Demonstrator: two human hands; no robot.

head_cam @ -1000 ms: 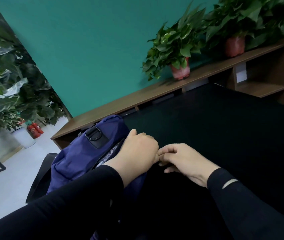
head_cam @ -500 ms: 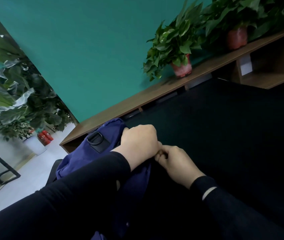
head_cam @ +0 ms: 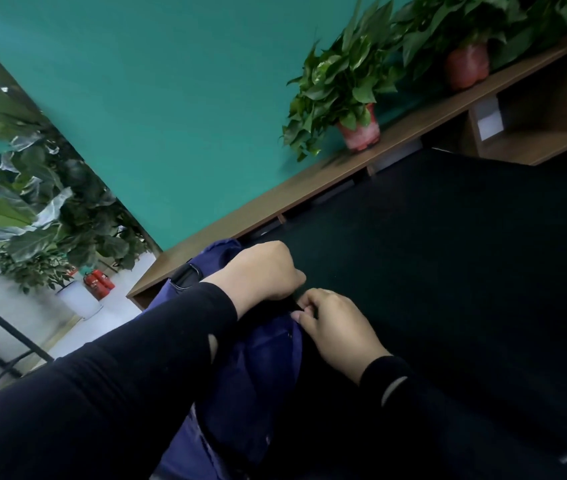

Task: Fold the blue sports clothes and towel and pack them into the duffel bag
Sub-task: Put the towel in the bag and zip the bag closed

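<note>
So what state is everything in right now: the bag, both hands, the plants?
Duffel bag: lying on the black table, whether zipped or open cannot be told.
Left hand: fingers curled, gripping the bag's top.
Right hand: pinching something small at the bag's edge.
Black table: bare beyond the bag.
Potted plants: upright on the wooden shelf.

Two potted plants on a wooden shelf; red cylinders, probably fire extinguishers, far left
</note>
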